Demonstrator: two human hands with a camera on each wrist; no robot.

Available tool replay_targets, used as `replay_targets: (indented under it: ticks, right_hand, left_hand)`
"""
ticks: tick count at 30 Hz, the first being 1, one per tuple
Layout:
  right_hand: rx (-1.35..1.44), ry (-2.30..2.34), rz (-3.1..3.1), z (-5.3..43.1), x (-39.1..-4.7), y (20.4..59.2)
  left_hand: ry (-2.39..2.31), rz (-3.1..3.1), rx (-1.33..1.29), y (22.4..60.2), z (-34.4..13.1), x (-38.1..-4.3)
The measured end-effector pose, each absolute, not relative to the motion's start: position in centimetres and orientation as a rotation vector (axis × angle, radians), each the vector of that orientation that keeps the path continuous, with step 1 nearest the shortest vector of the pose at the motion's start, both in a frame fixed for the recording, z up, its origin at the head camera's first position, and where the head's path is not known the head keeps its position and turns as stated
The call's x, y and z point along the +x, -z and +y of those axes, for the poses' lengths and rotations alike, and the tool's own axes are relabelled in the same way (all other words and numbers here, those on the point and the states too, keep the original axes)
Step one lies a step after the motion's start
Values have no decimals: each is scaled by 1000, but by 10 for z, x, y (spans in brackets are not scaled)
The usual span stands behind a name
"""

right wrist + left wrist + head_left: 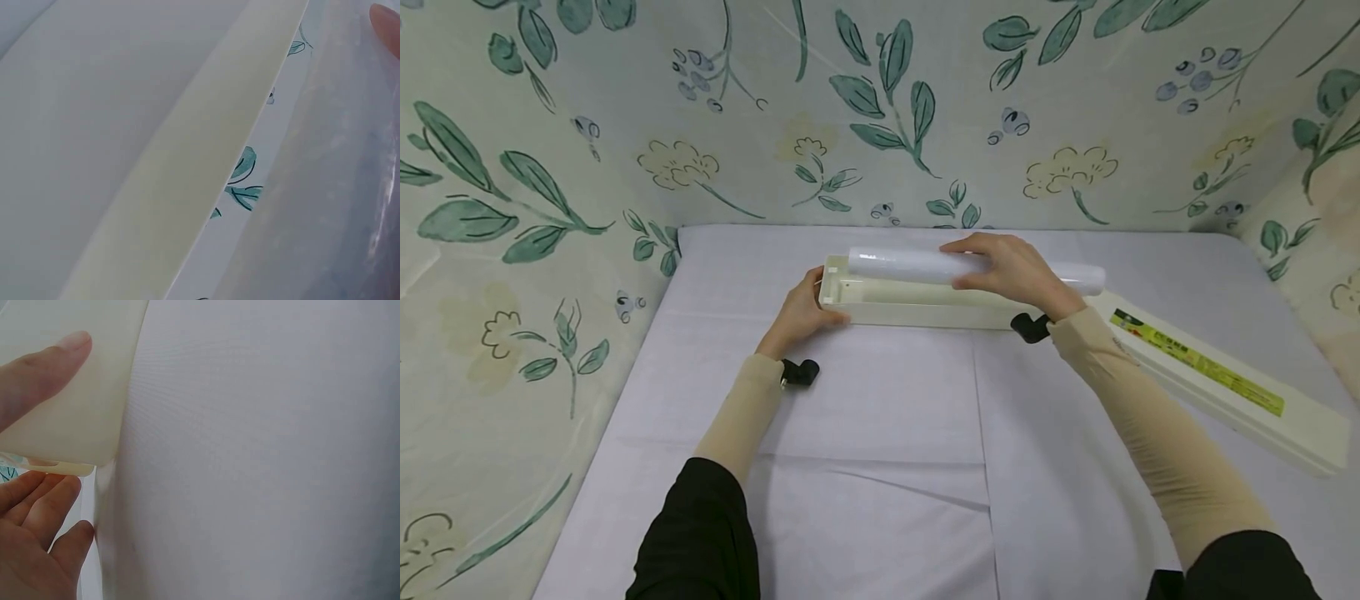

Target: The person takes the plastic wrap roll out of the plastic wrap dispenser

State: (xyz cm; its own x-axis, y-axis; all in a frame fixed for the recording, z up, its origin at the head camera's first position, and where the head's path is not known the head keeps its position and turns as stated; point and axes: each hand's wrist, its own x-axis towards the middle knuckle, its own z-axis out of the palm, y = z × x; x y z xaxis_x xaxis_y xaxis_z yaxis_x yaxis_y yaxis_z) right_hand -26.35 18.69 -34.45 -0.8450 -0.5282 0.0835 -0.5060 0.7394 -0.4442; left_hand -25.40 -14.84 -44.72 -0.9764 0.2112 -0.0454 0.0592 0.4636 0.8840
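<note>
A long cream plastic dispenser box (925, 315) lies lidless across the table's far part. My left hand (800, 312) holds its left end. In the left wrist view the thumb (62, 356) presses on the box's front wall, with the other fingers at the end edge. A roll of clear plastic wrap (895, 264) sits along the box's back side, overlapping its opening in the head view. From above, my right hand (1018, 271) grips the roll right of its middle. The right wrist view shows the shiny roll (325, 187) apart from the box wall (187, 169).
A long cream lid (1311, 433) with a yellow-green label (1198, 362) lies slanted on the right, beside my right forearm. White cloth (865, 400) with creases covers the table. Leaf-patterned fabric (760, 183) rises behind the far edge and on both sides.
</note>
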Motion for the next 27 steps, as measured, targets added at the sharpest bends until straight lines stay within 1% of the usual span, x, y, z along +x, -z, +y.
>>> replay_targets:
  ticks: [27]
  right_hand:
    - [-721,714,2962,243,-246,346]
  left_hand:
    - [-1524,2565,233,448,-149,-256]
